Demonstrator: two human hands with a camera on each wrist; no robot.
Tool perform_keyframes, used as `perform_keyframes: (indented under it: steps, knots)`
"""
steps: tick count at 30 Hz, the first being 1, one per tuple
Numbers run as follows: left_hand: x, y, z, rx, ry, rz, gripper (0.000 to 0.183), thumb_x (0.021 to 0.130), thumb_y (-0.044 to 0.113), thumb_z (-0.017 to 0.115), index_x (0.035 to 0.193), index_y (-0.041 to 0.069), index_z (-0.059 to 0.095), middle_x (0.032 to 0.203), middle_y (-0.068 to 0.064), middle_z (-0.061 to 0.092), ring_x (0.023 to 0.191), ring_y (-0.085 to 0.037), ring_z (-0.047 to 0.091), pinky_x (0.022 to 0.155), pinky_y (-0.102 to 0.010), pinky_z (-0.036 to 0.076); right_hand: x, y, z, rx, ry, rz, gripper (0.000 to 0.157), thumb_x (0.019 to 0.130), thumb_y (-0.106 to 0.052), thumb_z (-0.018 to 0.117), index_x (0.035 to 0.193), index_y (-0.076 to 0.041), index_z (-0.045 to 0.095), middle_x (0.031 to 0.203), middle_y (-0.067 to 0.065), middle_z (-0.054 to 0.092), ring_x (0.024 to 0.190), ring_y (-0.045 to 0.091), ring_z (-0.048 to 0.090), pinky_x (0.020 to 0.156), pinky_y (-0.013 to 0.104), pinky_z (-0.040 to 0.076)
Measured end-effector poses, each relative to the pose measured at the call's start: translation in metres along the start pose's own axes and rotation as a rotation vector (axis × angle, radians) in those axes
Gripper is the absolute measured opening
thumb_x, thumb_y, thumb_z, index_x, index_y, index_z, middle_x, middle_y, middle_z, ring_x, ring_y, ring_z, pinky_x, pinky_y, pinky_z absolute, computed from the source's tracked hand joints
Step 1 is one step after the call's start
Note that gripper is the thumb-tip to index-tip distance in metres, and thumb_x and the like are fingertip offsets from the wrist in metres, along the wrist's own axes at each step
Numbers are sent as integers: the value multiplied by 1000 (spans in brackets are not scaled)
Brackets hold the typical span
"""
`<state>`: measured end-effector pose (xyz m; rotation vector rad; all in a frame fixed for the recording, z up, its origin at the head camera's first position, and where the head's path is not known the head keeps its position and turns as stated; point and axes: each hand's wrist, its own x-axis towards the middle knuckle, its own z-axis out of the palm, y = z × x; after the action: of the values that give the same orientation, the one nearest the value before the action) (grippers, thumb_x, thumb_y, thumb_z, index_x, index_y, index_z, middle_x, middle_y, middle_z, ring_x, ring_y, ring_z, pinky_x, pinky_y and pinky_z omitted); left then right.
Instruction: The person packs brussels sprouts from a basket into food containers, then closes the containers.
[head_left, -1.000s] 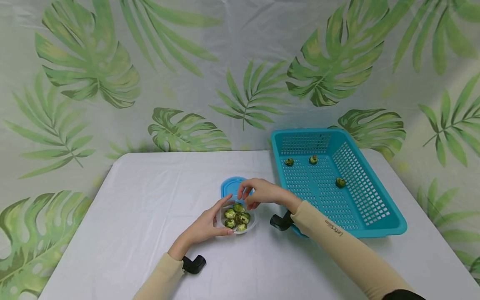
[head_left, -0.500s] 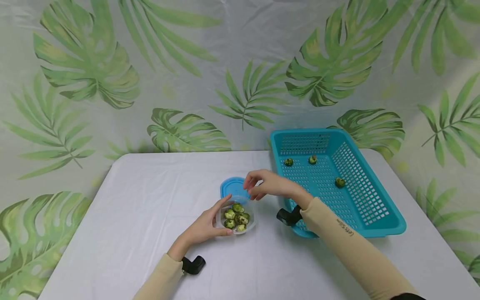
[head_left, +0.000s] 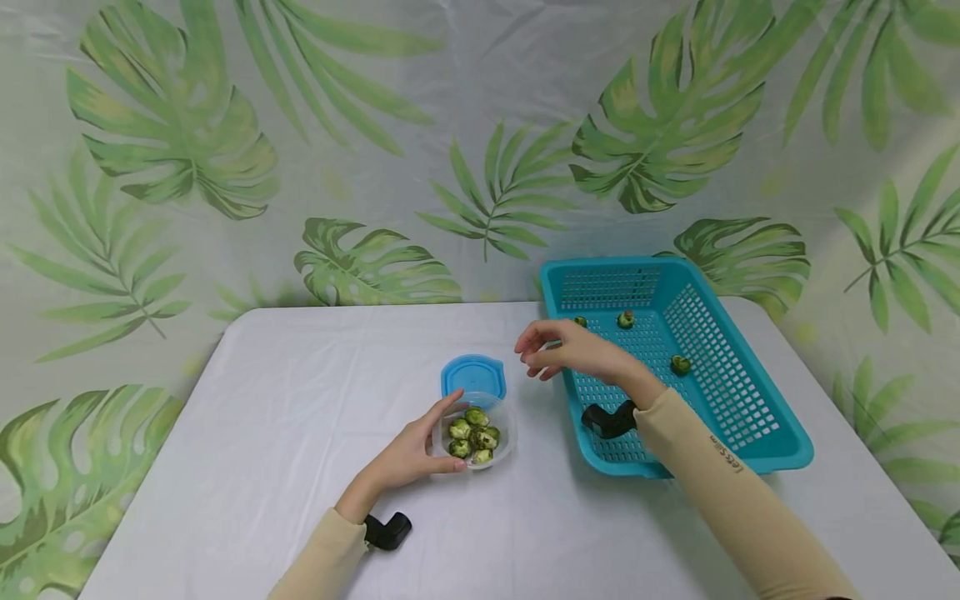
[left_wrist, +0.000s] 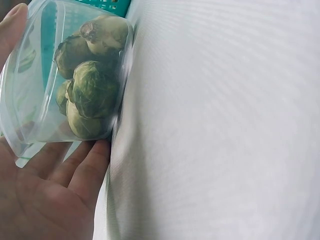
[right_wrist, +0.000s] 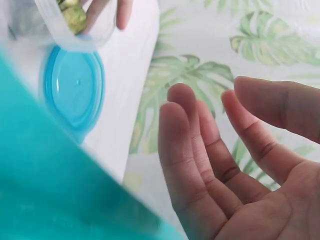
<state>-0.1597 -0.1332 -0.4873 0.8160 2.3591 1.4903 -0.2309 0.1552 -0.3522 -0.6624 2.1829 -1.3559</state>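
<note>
My left hand (head_left: 405, 454) holds the side of a small clear plastic container (head_left: 510, 429), thumb on the near side and fingers along the far side. Several Brussels sprouts (head_left: 477, 435) lie in the bottom; through the clear wall (left_wrist: 40, 85) they show close up in the left wrist view. With nothing between its loosely bent fingers, my right hand (head_left: 573, 348) is over the left edge of a turquoise basket (head_left: 630, 358). Three Brussels sprouts (head_left: 680, 364) sit apart in that basket, one partly hidden by the hand. Just behind the container lies a blue lid (head_left: 474, 377).
The basket stands on the right side of a table with a white cloth (head_left: 322, 375). A leaf-print curtain (head_left: 375, 167) hangs behind the table. Each wrist carries a black camera (head_left: 387, 530).
My right hand has moved from above the container and lid to the right and away, reaching the basket's edge. The left hand and the container stay where they were.
</note>
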Motion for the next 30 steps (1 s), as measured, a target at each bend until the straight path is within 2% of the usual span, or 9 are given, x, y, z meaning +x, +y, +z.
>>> perform_keyframes:
  steps: [6, 10, 15, 21, 30]
  knots:
    - [0, 1, 0, -8, -2, 4, 98, 80, 27, 79, 155, 15, 16, 149, -7, 37, 139, -25, 27, 92, -49, 37, -8, 9, -16, 20, 46, 13, 22, 96, -10, 58, 114, 0, 58, 105, 16, 58, 94, 35, 60, 79, 46, 51]
    - [-1, 0, 0, -8, -1, 3, 98, 81, 27, 79, 155, 17, 16, 150, -5, 37, 138, -26, 27, 92, -50, 37, -13, 16, -26, 47, 73, 7, 23, 96, -10, 58, 116, 1, 57, 111, 19, 56, 97, 39, 59, 80, 49, 50]
    - [0, -1, 0, -5, 2, 6, 97, 81, 25, 78, 155, 16, 16, 150, -5, 37, 139, -27, 27, 95, -53, 36, -20, 26, -39, 43, 120, 13, 27, 96, -12, 58, 118, 3, 56, 116, 24, 53, 96, 37, 60, 78, 44, 52]
    - [0, 1, 0, 7, 1, 8, 97, 81, 24, 78, 155, 16, 16, 150, -5, 37, 137, -26, 30, 88, -48, 39, -27, 43, -54, 45, 176, 36, 27, 96, -13, 58, 117, 4, 55, 119, 23, 53, 96, 38, 60, 76, 43, 52]
    - [0, 1, 0, 8, -2, -3, 97, 81, 26, 78, 155, 16, 16, 150, -4, 37, 137, -25, 29, 88, -46, 39, -41, 70, -76, 64, 222, 78, 34, 96, -14, 57, 123, 7, 50, 125, 30, 48, 103, 47, 55, 78, 45, 52]
